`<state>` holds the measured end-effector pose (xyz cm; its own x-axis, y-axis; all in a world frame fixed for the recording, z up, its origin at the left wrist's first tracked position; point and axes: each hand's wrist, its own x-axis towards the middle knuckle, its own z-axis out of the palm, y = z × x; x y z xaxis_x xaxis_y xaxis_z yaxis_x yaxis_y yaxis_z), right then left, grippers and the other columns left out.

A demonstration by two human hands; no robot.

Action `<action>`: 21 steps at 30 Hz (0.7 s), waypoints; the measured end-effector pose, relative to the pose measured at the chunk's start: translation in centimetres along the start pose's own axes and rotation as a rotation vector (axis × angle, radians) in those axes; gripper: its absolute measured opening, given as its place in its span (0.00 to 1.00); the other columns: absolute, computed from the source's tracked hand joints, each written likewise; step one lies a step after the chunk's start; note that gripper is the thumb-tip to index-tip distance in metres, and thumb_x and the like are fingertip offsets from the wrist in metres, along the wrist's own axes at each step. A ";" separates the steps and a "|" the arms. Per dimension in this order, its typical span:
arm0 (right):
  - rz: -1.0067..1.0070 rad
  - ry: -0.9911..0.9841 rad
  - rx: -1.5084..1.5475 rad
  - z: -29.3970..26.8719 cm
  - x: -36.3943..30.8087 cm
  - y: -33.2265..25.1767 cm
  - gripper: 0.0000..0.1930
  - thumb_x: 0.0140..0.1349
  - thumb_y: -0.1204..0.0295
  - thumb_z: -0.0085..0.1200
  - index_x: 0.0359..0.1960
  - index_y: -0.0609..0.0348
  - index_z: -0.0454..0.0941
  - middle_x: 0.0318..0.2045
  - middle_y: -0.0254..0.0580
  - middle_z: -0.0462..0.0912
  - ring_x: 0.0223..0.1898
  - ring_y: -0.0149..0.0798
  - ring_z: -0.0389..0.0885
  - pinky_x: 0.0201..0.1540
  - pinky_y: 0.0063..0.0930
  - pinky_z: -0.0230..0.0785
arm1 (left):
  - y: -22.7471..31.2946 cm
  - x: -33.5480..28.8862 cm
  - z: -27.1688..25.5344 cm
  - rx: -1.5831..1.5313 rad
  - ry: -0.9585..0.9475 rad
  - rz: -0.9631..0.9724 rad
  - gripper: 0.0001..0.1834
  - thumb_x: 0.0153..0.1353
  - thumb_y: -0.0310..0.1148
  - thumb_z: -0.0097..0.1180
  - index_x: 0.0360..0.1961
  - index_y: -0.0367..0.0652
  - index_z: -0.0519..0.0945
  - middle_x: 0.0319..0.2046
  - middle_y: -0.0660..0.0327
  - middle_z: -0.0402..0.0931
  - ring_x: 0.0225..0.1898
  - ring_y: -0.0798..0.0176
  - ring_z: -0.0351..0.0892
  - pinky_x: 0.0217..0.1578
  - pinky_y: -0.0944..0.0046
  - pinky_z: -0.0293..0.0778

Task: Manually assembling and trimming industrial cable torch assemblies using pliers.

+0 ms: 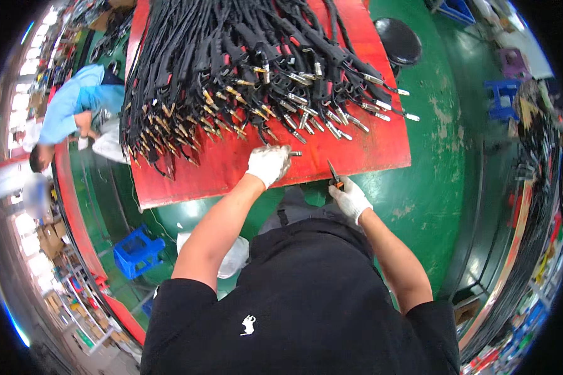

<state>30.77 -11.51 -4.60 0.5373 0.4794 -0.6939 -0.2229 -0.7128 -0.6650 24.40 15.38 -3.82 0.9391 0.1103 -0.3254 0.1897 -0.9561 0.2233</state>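
My left hand (269, 165), in a white glove, is closed over the red tabletop (350, 153) near its front edge. From its fingers a silver metal plug (296, 153) sticks out to the right, belonging to a black cable. My gloved right hand (351, 199) is wrapped round a pointed hand tool (333, 170) with an orange handle; its dark tip points up and away over the table edge. Whether it is pliers or scissors I cannot tell. Beyond both hands lies a thick heap of black cables (213, 56), their brass and silver plugs toward me.
A black round stool (398, 41) stands beyond the table's right side. Blue plastic stools (137, 251) (503, 100) are at lower left and right. At the left a person in a light blue shirt (81, 97) bends over a white bag (111, 142). More black cables (519, 250) hang at right.
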 end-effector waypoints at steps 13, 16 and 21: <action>-0.125 -0.279 -0.098 0.0 6.9 1.5 0.07 0.67 0.71 0.52 0.41 0.59 0.71 0.24 0.33 0.73 0.21 0.28 0.72 0.23 0.26 0.66 | 2.4 -15.5 9.6 -1.848 0.555 -1.088 0.15 0.69 0.43 0.55 0.42 0.41 0.78 0.24 0.64 0.74 0.21 0.71 0.70 0.20 0.67 0.67; -0.089 -0.343 -0.159 1.4 7.8 0.3 0.09 0.65 0.68 0.55 0.39 0.60 0.74 0.23 0.33 0.75 0.24 0.28 0.73 0.26 0.26 0.66 | 2.4 -20.1 10.0 -1.946 0.762 -1.309 0.14 0.67 0.44 0.55 0.39 0.43 0.78 0.25 0.65 0.73 0.22 0.69 0.68 0.22 0.65 0.66; -0.242 -0.459 -0.402 4.6 9.1 -3.5 0.07 0.67 0.71 0.54 0.43 0.58 0.72 0.25 0.33 0.73 0.21 0.29 0.73 0.24 0.26 0.69 | -2.2 -33.7 20.7 -2.002 1.097 -1.341 0.08 0.65 0.40 0.54 0.34 0.50 0.75 0.24 0.66 0.71 0.19 0.71 0.63 0.17 0.67 0.59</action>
<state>32.68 -2.27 -9.84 0.1124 0.7568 -0.6439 0.2298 -0.6502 -0.7242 -13.57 8.14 -12.35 -0.1246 0.6725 -0.7296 -0.2178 0.6988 0.6813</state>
